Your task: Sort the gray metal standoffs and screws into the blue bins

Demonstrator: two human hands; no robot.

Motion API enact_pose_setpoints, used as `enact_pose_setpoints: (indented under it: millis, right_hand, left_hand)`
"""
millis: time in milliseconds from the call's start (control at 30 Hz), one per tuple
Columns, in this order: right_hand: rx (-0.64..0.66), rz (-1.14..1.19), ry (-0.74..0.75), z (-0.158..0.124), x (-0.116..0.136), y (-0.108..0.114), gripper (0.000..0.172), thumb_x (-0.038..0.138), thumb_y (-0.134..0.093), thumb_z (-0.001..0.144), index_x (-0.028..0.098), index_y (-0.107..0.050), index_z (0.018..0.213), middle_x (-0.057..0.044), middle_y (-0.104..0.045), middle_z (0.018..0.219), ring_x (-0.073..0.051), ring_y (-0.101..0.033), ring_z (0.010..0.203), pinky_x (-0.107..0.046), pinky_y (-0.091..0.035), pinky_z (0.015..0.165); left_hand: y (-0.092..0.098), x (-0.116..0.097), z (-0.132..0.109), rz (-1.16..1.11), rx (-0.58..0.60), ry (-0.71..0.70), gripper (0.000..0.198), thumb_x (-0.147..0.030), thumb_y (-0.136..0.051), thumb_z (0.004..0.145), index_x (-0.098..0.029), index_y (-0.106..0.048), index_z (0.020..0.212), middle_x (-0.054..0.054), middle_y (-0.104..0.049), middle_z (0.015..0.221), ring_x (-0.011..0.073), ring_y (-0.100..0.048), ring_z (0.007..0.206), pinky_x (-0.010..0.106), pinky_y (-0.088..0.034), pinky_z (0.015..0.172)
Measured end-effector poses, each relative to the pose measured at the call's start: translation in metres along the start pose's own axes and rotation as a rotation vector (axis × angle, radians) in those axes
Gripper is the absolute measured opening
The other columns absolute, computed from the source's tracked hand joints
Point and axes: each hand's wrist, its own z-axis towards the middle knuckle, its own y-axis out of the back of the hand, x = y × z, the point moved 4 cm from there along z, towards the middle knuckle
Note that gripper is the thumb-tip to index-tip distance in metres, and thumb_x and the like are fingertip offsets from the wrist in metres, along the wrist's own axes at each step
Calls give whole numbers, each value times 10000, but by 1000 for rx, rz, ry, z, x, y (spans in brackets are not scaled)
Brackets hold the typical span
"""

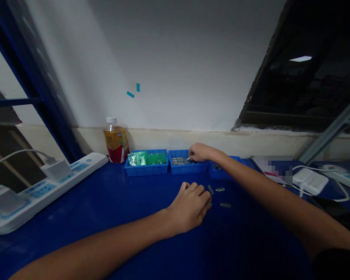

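Note:
My left hand (190,207) rests low over the blue tabletop, its fingers curled downward. A small metallic piece shows at the edge of these fingers; what lies under the palm is hidden. Just beyond are several loose small metallic pieces (225,205), flat on the table. My right hand (202,152) reaches over the middle blue bin (189,168), thumb and finger closed on a small, pale metallic piece (189,158). Inside that bin lie rows of similar silvery pieces (179,161). Beneath my right forearm, another blue bin (226,174) is partly covered and holds small dark parts.
Green packets (147,158) fill the left blue bin (147,170). A drink bottle (116,142) stands behind it by the wall. Along the left runs a white power strip (76,173) with plugged-in adapters. A white charger (309,181) with cables and a printed sheet (268,169) lie right.

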Motion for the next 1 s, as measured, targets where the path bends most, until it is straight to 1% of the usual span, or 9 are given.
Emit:
enact_pose_setpoints:
  millis: [200,333,467,567,700,767,867,933,1000]
  right_hand:
    - [79,-58,57,11,5,-8,216,133,-577,734,131,-737,879,-125,-717,856,-209,-643,756,-234,-371,572]
    - [-17,-80,112,11,10,-12,227,134,-547,755,139,-722,899,-128,-709,900,-207,-637,805,-231,-367,605]
    - [-103,76,116,8,8,-16,225,114,-529,749,155,-716,867,-66,-710,815,-155,-608,701,-216,-342,572]
    - [-84,143,136,9,5,-18,212,111,-519,744,148,-725,781,-42,-695,721,-137,-566,622,-221,-325,550]
    - [-48,238,193,7,2,-16,229,190,-509,803,143,-710,704,-5,-640,607,-121,-513,555,-226,-320,538]
    - [-147,298,205,-2,1,-9,254,211,-487,837,143,-698,714,-8,-642,638,-126,-531,588,-229,-351,572]
    - [-490,399,176,-38,0,0,241,214,-461,879,152,-679,797,-39,-668,790,-155,-585,749,-256,-411,709]
    - [-691,460,142,-74,3,-6,214,212,-451,898,163,-655,859,-51,-665,854,-164,-593,816,-280,-427,764]
    - [-779,481,120,-111,10,-24,182,204,-448,905,180,-628,893,-51,-654,855,-169,-590,822,-298,-442,758]
  left_hand:
    - [-5,7,0,-95,23,46,99,-260,-459,891,-201,-525,933,24,-571,930,200,-493,890,363,-342,766]
    - [-3,8,2,-132,41,72,93,-256,-460,890,-201,-527,925,23,-565,928,200,-488,893,363,-340,764]
    - [-3,9,2,-148,49,75,92,-256,-460,889,-206,-527,926,19,-563,924,203,-487,892,366,-344,756]
    - [-4,9,1,-157,49,73,91,-261,-469,885,-209,-529,931,20,-564,925,205,-488,891,370,-346,755]
    - [-3,9,1,-174,50,73,87,-252,-475,887,-208,-538,930,25,-572,921,206,-494,882,371,-351,753]
    - [-2,9,1,-196,41,79,93,-247,-468,895,-207,-544,930,27,-579,925,206,-498,879,366,-357,749]
    - [1,16,2,-316,-58,139,108,-241,-453,911,-199,-539,961,27,-589,923,191,-510,861,341,-375,750]
    - [3,25,3,-479,-161,222,97,-240,-476,903,-181,-522,964,21,-591,874,167,-521,816,302,-391,728]
    - [3,34,4,-653,-231,305,83,-242,-484,899,-164,-507,918,5,-577,792,138,-523,736,258,-394,666]
